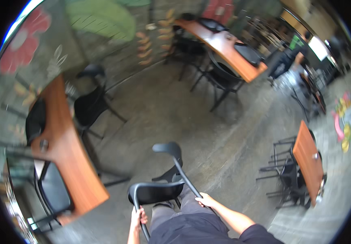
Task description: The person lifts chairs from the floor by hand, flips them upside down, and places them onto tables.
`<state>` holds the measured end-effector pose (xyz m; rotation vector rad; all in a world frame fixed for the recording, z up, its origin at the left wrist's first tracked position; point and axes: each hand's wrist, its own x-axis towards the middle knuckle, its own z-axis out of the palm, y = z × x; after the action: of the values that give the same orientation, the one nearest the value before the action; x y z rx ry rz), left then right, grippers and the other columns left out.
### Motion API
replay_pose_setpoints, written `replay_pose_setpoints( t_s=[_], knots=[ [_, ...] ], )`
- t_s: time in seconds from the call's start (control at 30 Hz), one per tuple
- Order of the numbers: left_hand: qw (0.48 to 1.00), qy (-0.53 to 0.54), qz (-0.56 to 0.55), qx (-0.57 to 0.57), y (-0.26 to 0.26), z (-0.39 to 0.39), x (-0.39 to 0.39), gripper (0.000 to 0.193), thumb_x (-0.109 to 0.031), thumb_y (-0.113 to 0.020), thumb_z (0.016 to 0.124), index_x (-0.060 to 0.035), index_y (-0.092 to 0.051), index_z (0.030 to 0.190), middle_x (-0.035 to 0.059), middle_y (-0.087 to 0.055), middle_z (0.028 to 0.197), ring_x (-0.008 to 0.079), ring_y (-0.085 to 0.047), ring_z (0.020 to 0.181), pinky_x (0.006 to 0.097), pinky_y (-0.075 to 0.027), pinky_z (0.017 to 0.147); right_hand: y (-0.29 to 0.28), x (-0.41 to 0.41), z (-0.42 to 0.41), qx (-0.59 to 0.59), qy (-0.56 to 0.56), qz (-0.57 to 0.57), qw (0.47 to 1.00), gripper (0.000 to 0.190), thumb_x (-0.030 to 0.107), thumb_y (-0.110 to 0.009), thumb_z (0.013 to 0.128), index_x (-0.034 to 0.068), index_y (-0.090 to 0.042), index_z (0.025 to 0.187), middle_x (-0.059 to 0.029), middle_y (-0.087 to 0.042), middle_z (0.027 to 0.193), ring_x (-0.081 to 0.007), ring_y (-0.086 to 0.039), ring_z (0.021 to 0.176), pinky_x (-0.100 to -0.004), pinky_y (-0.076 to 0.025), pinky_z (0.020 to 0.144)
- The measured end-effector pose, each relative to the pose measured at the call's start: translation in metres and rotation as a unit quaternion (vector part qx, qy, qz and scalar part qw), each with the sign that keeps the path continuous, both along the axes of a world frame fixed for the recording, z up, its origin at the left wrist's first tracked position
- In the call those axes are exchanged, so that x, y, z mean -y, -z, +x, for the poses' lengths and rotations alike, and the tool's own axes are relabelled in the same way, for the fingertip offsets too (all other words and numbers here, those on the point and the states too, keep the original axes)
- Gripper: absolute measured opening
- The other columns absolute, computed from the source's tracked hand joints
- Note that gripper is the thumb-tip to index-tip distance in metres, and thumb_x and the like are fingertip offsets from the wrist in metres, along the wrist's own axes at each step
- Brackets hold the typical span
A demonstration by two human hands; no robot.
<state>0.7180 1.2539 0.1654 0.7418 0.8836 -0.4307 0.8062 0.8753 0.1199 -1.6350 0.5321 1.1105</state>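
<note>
A black chair (157, 193) hangs or stands tilted in front of my legs; whether its feet touch the floor I cannot tell. My left hand (139, 216) is wrapped around one of its dark bars, low in the picture. Around another bar, to the right, my right hand (205, 200) is closed. A curved black part (169, 149) lies beyond my knees. Both hands are apart from the wooden table (81, 170) at the left.
Black chairs (91, 105) surround the left table. Another long table (224, 52) with chairs stands by the painted wall, and a smaller table (308, 161) with chairs is at the right. A person (291, 58) stands at the upper right beside a shiny, blurred plastic-like bundle (291, 79).
</note>
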Motion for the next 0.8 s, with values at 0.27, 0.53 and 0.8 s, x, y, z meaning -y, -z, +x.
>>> replay_pose_setpoints(
  t_s=[0.27, 0.53, 0.8],
  knots=[
    [0.994, -0.066, -0.032, -0.078, 0.020, 0.046, 0.041, 0.010, -0.018, -0.057, 0.085, -0.0165, -0.052, 0.093, -0.0008, -0.036, 0.056, 0.0079, -0.032, 0.041, 0.0227, -0.031, 0.038, 0.019, 0.046, 0.077, 0.027, -0.118, 0.020, 0.992, 0.046, 0.020, -0.053, 0.093, 0.012, -0.037, 0.136, -0.0055, -0.054, 0.070, -0.0110, -0.050, 0.043, -0.0261, -0.044, 0.038],
    [0.953, -0.205, -0.223, 0.017, -0.021, 0.156, 0.026, 0.028, -0.022, -0.058, 0.081, 0.0008, -0.052, 0.095, 0.0057, -0.045, 0.068, 0.0125, -0.043, 0.050, 0.0237, -0.041, 0.046, -0.031, 0.034, 0.171, 0.099, -0.123, 0.026, 0.987, 0.066, 0.014, -0.046, 0.092, 0.019, -0.016, 0.150, -0.0080, -0.059, 0.077, -0.0113, -0.052, 0.047, -0.0258, -0.047, 0.040],
    [0.882, -0.273, -0.308, 0.230, -0.125, 0.132, 0.003, 0.039, -0.022, -0.054, 0.085, 0.0042, -0.045, 0.113, 0.0154, -0.049, 0.091, 0.0144, -0.047, 0.061, 0.0222, -0.047, 0.052, -0.120, 0.002, 0.185, 0.215, -0.174, 0.162, 0.947, 0.047, 0.016, -0.050, 0.091, 0.023, -0.044, 0.137, -0.0057, -0.056, 0.075, -0.0115, -0.051, 0.046, -0.0260, -0.047, 0.041]
  ],
)
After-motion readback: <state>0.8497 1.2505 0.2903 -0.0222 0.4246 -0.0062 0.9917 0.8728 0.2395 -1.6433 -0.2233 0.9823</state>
